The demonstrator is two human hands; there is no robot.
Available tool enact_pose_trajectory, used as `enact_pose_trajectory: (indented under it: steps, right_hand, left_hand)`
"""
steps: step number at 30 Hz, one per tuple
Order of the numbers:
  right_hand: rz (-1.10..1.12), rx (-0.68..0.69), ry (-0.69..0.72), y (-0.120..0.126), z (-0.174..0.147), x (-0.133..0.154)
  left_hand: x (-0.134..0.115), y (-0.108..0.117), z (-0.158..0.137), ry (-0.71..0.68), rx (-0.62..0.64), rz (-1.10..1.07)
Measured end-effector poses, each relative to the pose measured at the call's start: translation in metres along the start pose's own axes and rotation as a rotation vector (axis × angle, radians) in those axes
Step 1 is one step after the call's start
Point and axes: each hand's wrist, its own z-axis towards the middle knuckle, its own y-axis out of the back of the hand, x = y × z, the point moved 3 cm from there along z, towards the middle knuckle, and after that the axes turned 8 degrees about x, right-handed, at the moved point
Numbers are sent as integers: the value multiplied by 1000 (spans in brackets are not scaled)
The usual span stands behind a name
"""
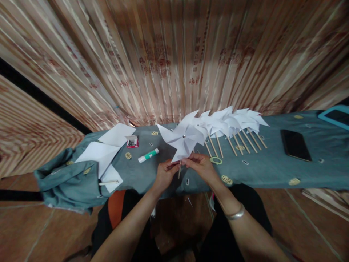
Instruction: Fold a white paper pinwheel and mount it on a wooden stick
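Note:
A white paper pinwheel (183, 145) with a shiny pin at its centre is held up over the near edge of the table. My left hand (165, 174) is closed, its thumb and fingers pinching the pinwheel's thin wooden stick (179, 172) just below the blades. From the other side my right hand (201, 165) pinches at the same spot, by the lowest blade and the stick. Behind and to the right lies a row of finished-looking pinwheels (230, 122), their sticks pointing towards me. A pale green ring-shaped item (216, 160) lies near my right hand.
On the green cloth-covered table (261, 171), a glue stick (148, 155) and a small red box of pins (132, 141) lie left. White paper sheets (98, 154) are further left. A dark phone (296, 145) and a blue-framed item (335, 115) lie right. A curtain (174, 65) hangs behind.

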Motion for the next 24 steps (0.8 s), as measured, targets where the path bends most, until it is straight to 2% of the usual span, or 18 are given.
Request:
enact_pose_trajectory:
  steps: [3,7,9,16,24]
  right_hand:
    - [-55,-81,52,19,-2,7]
    - [-12,-431,166,61,-4,14]
    - [-25,-496,212,72,-3,14]
    - [23,-312,172,66,7,-1]
    - [16,-323,128,59,5,2]
  left_hand:
    - [-1,3,1,13,-23,-1]
    - [0,4,1,17,-57,8]
    - [2,2,-1,32,-41,1]
    - [8,-4,-3,14,-5,-39]
    - [6,0,0,54,-24,-40]
